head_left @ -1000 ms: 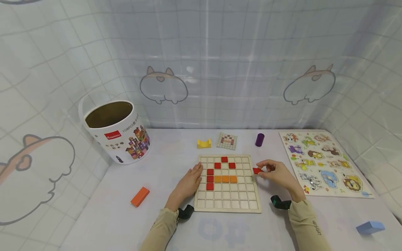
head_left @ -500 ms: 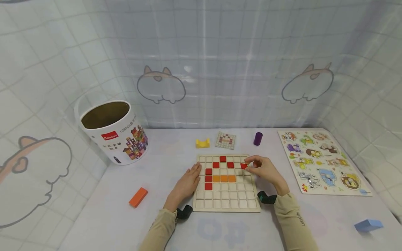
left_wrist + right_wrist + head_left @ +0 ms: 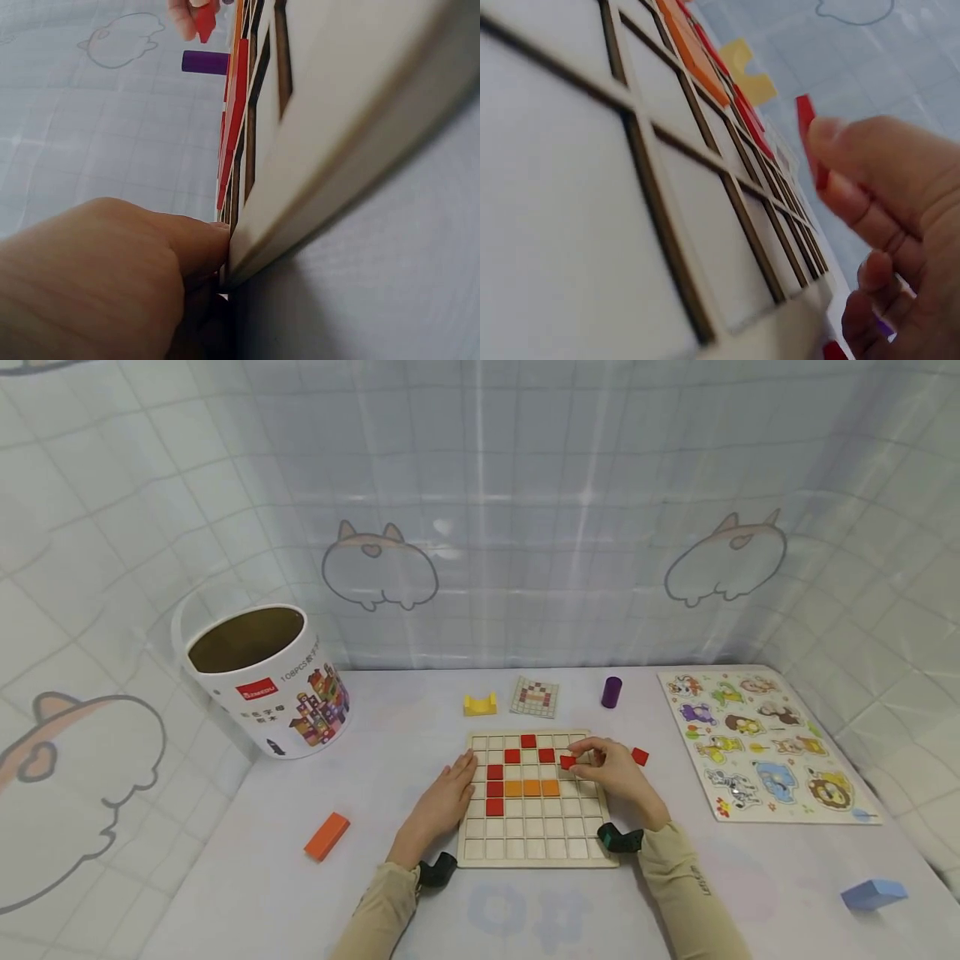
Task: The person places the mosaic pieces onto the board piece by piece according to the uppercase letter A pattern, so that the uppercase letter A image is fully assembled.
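Note:
A square wooden grid board [image 3: 538,850] lies in front of me, with several red tiles [image 3: 495,789] and a row of three orange tiles [image 3: 532,788] set in its cells. Along its left edge rests my left hand [image 3: 442,797], fingers extended; the left wrist view shows that hand right at the board's rim. Between thumb and fingers my right hand [image 3: 617,777] pinches a red square tile [image 3: 807,139], tilted over the upper right cells. Another red tile [image 3: 640,756] lies on the table just right of that hand.
Behind the board sit a yellow arch block [image 3: 480,705], a small pattern card [image 3: 535,697] and a purple cylinder [image 3: 611,692]. A large bucket [image 3: 273,702] and orange block [image 3: 327,837] stand left. An animal puzzle [image 3: 765,747] and blue block [image 3: 873,894] lie right.
My right hand has carried the red tile leftward from beside the board to over its upper right cells. The loose red tile now shows beside it. The left hand has stayed in place.

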The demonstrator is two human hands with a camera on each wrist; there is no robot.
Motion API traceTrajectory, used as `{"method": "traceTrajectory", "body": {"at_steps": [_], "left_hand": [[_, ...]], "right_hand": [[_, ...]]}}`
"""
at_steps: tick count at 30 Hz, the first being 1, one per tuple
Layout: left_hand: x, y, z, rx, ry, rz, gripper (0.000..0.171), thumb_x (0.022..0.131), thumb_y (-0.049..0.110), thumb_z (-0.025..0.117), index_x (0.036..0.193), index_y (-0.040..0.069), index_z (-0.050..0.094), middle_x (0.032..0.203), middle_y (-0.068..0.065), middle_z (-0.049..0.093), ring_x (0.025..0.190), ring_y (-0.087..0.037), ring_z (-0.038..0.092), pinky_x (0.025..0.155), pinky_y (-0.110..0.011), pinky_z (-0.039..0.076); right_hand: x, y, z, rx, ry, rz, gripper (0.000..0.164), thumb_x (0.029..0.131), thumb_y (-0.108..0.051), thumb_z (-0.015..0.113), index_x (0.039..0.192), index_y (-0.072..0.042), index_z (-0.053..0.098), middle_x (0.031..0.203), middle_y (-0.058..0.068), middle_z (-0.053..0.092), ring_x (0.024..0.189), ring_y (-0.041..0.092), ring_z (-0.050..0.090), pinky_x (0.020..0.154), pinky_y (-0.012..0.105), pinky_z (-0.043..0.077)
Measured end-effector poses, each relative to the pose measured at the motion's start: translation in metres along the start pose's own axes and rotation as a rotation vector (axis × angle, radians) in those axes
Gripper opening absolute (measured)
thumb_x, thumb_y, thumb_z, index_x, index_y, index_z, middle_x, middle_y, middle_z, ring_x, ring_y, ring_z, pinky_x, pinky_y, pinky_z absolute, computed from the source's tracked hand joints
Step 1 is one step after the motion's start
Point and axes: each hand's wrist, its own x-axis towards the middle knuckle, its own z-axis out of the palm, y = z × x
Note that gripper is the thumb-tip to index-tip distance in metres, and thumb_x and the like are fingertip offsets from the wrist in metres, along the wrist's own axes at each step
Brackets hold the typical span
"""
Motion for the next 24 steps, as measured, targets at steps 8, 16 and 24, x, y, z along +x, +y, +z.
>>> {"method": "traceTrajectory", "body": {"at_steps": [8, 16, 24], "left_hand": [[-0.0014, 0.0016, -0.003, 0.007, -0.001, -0.006, 0.05, 0.102, 0.016, 0.045, 0.148, -0.002, 0.035, 0.158, -0.015, 0.029, 0.147, -0.031, 0.028, 0.12, -0.049, 0.026], [-0.0016, 0.0015, -0.0025, 0.007, -0.001, -0.006, 0.05, 0.102, 0.015, 0.045, 0.148, -0.002, 0.036, 0.158, -0.016, 0.03, 0.147, -0.031, 0.029, 0.12, -0.05, 0.027], [-0.0012, 0.0008, -0.0019, -0.004, 0.006, 0.005, 0.05, 0.102, 0.015, 0.045, 0.148, -0.003, 0.035, 0.158, -0.017, 0.03, 0.146, -0.032, 0.029, 0.12, -0.05, 0.027]], "right_hand": [[-0.0004, 0.0037, 0.0071, -0.053, -0.033, -0.019, 0.026, 0.082, -0.017, 0.078, 0.106, -0.012, 0.071, 0.102, 0.005, 0.068, 0.08, 0.015, 0.045, 0.069, 0.022, 0.038], [-0.0011, 0.0045, 0.0077, -0.085, -0.045, -0.046, 0.027, 0.082, -0.014, 0.077, 0.108, -0.011, 0.07, 0.105, 0.005, 0.07, 0.079, 0.015, 0.047, 0.068, 0.021, 0.04], [-0.0016, 0.0037, 0.007, -0.06, -0.048, -0.042, 0.028, 0.082, -0.014, 0.077, 0.109, -0.012, 0.07, 0.106, 0.006, 0.07, 0.078, 0.015, 0.049, 0.068, 0.021, 0.042]]}}
